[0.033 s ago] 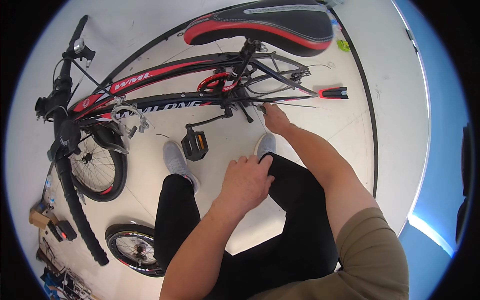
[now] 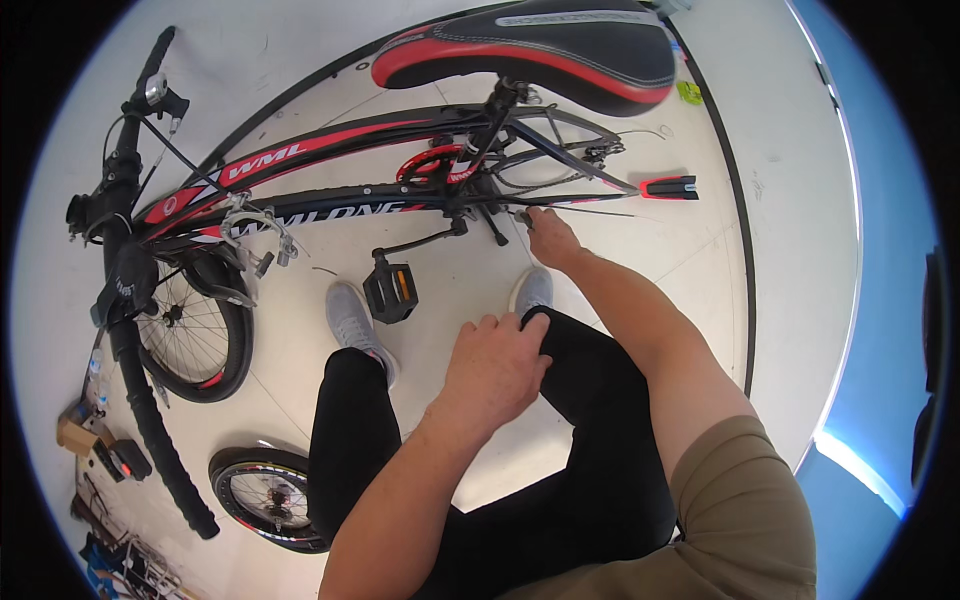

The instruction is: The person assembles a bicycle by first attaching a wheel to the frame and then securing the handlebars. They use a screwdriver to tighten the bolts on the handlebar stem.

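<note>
My left hand (image 2: 495, 365) rests loosely curled on my knee, holding nothing, steadying me as I lean. Further out, my right hand (image 2: 550, 238) reaches low under the bicycle frame (image 2: 300, 195), fingers pinched together on a small metal part (image 2: 522, 215) near the pedal crank (image 2: 420, 240). What that part is, my fingers hide. The saddle (image 2: 530, 45) covers the rear.

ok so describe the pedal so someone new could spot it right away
Start at the black and red bicycle frame across the top. A thin crank arm runs down-left from its middle to the pedal, a black block above the left grey shoe. Only it has an orange reflector.
</note>
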The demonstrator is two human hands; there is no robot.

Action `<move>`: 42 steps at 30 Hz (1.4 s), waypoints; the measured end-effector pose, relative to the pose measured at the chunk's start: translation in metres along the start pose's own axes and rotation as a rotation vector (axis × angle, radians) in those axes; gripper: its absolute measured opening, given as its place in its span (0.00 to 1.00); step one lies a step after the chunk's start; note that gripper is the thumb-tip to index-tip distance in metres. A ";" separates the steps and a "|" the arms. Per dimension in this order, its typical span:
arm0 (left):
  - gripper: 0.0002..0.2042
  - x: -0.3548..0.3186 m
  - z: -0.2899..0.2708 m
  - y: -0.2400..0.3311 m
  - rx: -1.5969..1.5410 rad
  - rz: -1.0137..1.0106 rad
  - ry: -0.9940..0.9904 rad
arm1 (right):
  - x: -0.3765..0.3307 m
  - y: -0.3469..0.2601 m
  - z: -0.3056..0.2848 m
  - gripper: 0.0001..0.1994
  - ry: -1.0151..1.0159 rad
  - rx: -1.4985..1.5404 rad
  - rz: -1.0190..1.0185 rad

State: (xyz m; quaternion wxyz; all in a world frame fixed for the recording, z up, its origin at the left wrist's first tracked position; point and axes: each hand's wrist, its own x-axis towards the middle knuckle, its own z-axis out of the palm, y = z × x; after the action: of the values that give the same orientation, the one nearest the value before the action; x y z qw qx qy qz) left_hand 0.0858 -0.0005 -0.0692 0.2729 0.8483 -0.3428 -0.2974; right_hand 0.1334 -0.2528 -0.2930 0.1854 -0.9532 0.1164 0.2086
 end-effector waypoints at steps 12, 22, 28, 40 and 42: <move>0.22 0.004 -0.007 0.006 -0.139 0.031 0.070 | -0.001 -0.004 0.020 0.19 -0.052 0.001 0.083; 0.21 0.005 -0.002 0.008 -0.137 0.037 0.058 | -0.041 -0.006 0.064 0.21 -0.267 -0.026 -0.037; 0.21 0.001 -0.001 0.006 -0.128 0.032 0.125 | -0.075 -0.053 0.066 0.27 -0.420 0.013 -0.165; 0.18 0.000 -0.011 0.011 -0.046 -0.077 0.144 | -0.075 -0.069 0.131 0.22 -0.215 0.564 0.145; 0.18 -0.002 -0.015 0.009 -0.047 -0.096 0.132 | -0.059 -0.091 0.136 0.21 -0.043 0.657 0.230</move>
State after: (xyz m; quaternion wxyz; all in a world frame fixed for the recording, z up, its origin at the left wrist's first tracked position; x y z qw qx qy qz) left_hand 0.0911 -0.0007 -0.0520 0.2999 0.8750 -0.2758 -0.2614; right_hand 0.0598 -0.1067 -0.3541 0.4600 -0.8186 0.2800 0.1995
